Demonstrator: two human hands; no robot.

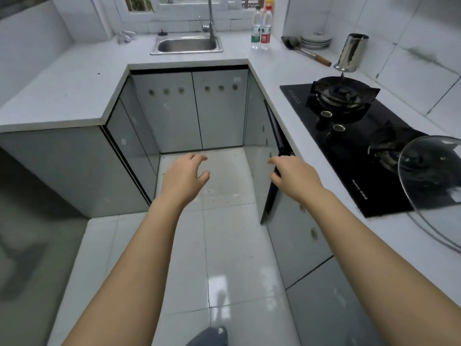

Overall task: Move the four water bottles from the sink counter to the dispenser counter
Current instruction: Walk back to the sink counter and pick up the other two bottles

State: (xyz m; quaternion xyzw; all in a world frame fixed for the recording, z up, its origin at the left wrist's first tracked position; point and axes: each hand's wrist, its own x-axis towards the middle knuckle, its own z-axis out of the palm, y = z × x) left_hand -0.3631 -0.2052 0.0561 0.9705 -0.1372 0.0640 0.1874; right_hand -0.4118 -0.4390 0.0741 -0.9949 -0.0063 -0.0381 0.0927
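Both hands, left [183,177] and right [294,174], reach out over the shiny tiled floor [224,245], fingers loosely spread, holding nothing. Two clear plastic bottles [261,28] stand touching at the top of the frame, on the white table [74,81] right of the steel sink [187,44]; their tops are blurry. A glass lid [431,181] is cut off at right

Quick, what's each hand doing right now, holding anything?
Left hand: open, fingers loosely curled, holding nothing.
Right hand: open, fingers loosely curled, holding nothing.
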